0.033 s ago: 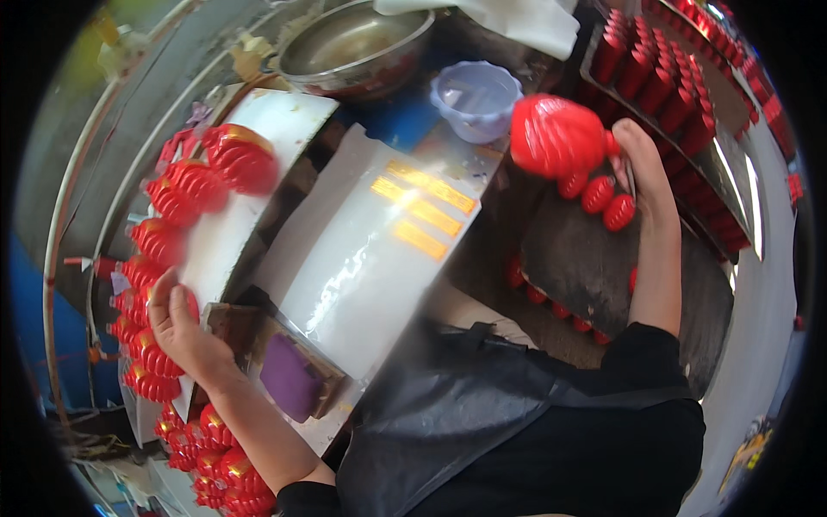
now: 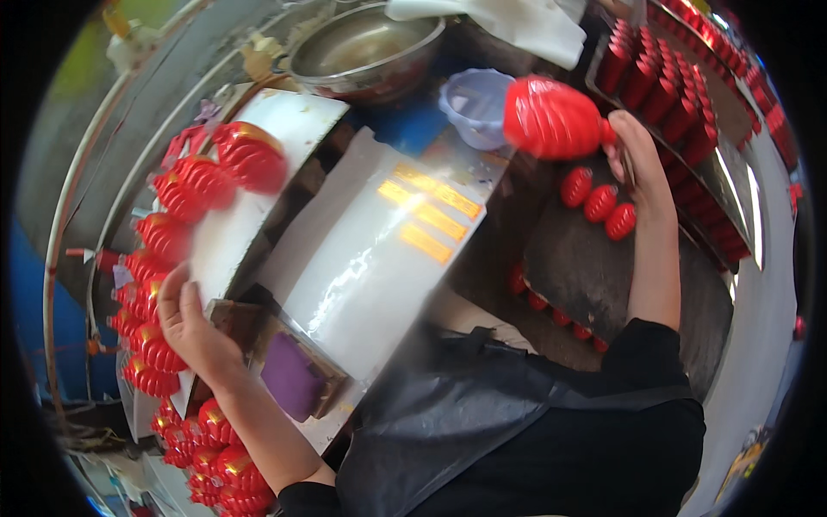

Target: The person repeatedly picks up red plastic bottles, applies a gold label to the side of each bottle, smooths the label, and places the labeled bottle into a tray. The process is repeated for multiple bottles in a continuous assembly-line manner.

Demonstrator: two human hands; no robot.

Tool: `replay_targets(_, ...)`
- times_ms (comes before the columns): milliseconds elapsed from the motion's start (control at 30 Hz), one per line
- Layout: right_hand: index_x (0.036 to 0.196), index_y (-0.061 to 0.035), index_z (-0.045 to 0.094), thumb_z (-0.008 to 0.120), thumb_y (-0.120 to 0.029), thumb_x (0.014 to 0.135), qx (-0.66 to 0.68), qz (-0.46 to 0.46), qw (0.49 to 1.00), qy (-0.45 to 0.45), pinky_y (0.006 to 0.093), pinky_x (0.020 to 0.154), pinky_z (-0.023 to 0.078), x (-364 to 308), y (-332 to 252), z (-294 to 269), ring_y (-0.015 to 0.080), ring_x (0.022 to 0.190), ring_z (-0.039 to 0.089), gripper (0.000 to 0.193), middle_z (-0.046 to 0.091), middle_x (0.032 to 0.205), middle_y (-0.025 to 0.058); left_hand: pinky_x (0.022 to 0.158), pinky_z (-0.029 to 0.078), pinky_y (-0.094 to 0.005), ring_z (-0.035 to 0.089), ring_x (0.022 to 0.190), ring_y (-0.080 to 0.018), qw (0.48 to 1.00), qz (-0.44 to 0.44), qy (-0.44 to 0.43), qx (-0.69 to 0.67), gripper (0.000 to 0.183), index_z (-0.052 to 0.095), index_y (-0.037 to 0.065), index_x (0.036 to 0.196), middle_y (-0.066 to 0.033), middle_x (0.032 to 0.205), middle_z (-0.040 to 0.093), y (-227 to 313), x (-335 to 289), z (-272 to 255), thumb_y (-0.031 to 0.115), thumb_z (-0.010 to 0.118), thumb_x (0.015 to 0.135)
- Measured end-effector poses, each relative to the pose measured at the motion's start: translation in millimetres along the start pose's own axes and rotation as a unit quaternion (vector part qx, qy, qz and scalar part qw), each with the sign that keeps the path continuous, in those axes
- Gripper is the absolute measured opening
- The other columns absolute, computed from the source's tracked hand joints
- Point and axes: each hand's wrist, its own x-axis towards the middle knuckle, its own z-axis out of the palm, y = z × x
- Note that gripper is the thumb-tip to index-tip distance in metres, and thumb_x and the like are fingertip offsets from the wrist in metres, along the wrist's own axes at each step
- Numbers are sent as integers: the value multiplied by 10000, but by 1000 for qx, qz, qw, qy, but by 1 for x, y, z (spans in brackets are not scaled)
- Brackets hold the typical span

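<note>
The right hand [image 2: 636, 148] pinches the big red ridged piece [image 2: 551, 118] by its thin end, long body pointing left.

Daylight-like brightness leaves white glare streaking the plastic sheet [image 2: 332, 289] before me at mid-frame, while my black apron [image 2: 431, 388] below sits dim. A hazy smear softens the red ribbed ornaments [image 2: 207, 183] at left, and the fisheye bends straight edges toward a dark, round border.
</note>
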Motion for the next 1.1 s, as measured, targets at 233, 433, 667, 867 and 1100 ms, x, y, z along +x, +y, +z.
replay_targets(233, 1002, -126, 598, 660, -335, 1011, 194, 49, 976, -85, 226, 422, 406, 143, -48, 151, 88, 506, 544, 218, 615, 717, -2, 1007, 500, -307, 672, 1081, -168, 995, -42, -89, -33, 183, 669, -2, 1173, -99, 1154, 723, 22, -55, -28, 24, 586, 1011)
replay_targets(433, 906, -121, 648, 641, -270, 993, 101, 80, 990, -55, 218, 429, 426, 236, -41, 257, 90, 508, 537, 172, 628, 714, -10, 999, 471, -295, 661, 1067, -161, 992, -110, -62, -26, 186, 656, 9, 1165, -101, 1104, 732, 15, -87, -74, 23, 613, 984)
replay_targets(667, 944, 30, 727, 597, -230, 970, -285, -98, 954, -2, 433, 792, 599, 301, 6, 314, 372, 922, 749, 292, 747, 950, 225, 992, 491, -324, 672, 1048, -183, 984, -170, -44, 6, 189, 659, -2, 1146, -107, 1080, 729, -10, -93, -112, -18, 595, 968)
replay_targets(867, 1055, 72, 722, 669, -355, 922, -506, -166, 844, 58, 487, 955, 553, 298, 6, 320, 450, 1089, 706, 450, 729, 1112, 304, 1006, 484, -335, 667, 1050, -188, 979, -197, -42, -15, 194, 659, 2, 1147, -111, 1080, 726, -33, -83, -122, -14, 599, 964)
replay_targets(1100, 1009, 67, 753, 779, -394, 812, -607, -142, 775, -103, 476, 917, 562, 299, -13, 311, 424, 1012, 724, 501, 737, 1055, 299, 950, 481, -302, 660, 1014, -156, 977, -208, -50, -26, 180, 657, 7, 1145, -96, 1057, 729, -41, -84, -123, 23, 601, 975)
